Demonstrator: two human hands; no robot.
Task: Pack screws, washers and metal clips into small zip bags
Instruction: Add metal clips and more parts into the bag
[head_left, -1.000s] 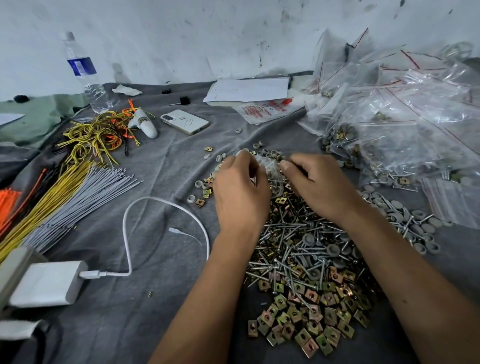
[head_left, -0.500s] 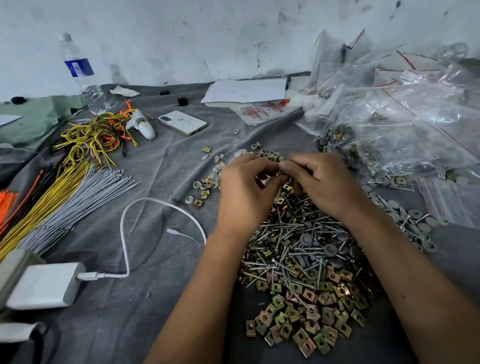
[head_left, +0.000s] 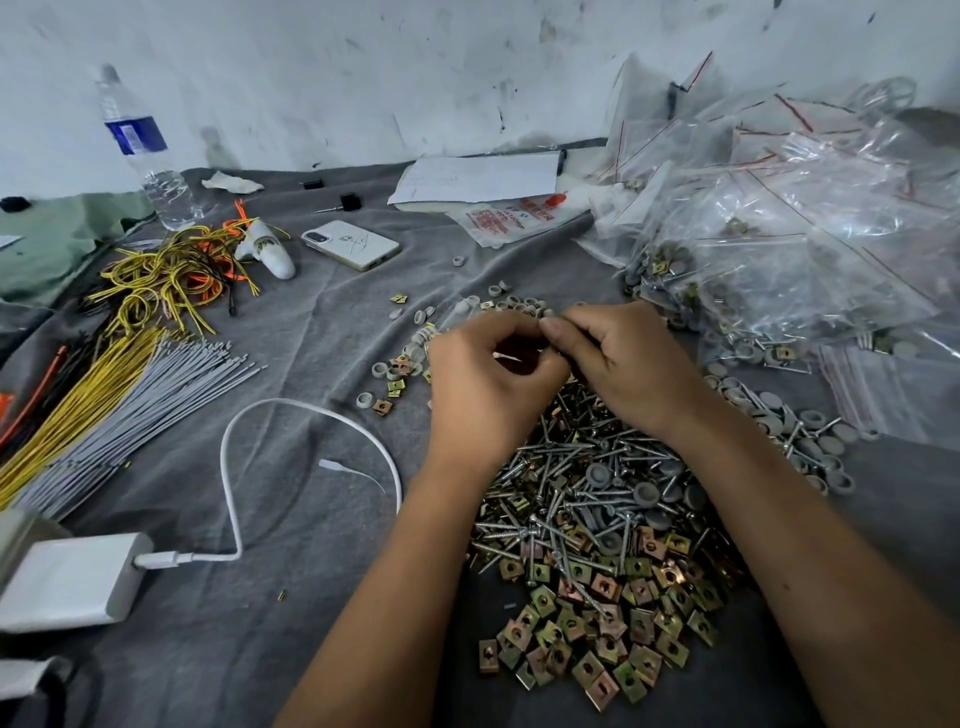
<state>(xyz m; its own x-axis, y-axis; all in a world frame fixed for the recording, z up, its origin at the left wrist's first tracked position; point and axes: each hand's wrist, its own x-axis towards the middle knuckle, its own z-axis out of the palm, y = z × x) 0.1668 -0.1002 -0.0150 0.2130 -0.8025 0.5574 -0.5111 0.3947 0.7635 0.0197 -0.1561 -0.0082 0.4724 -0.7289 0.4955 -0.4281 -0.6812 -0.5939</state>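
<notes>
Clips: the brass-coloured metal clips (head_left: 587, 644) lie fanned out nearest the person, on the grey cloth (head_left: 291, 649).
Screws: the screws (head_left: 582, 467), tangled with grey washers (head_left: 644, 491), are heaped just beyond the clips and run up under both wrists.
Left hand: the left hand (head_left: 485, 384) has its fingers curled, thumb and forefinger pinching at something small.
Right hand: the right hand (head_left: 631, 364) meets it fingertip to fingertip, also pinching.
Zip bag: a second ago a clear small bag showed between the hands; now the hands have closed together over it and almost nothing of it shows (a pale sliver under the left fingers may be its edge, but I cannot tell).
Meaning: this looks like the seal being pressed shut along the top, so one packet seems close to done.
Loose washers: more grey rings (head_left: 498, 304) are scattered just beyond the fingertips.
Packed bags: the filled zip bags (head_left: 789, 249) are piled far right, against the wall.
</notes>
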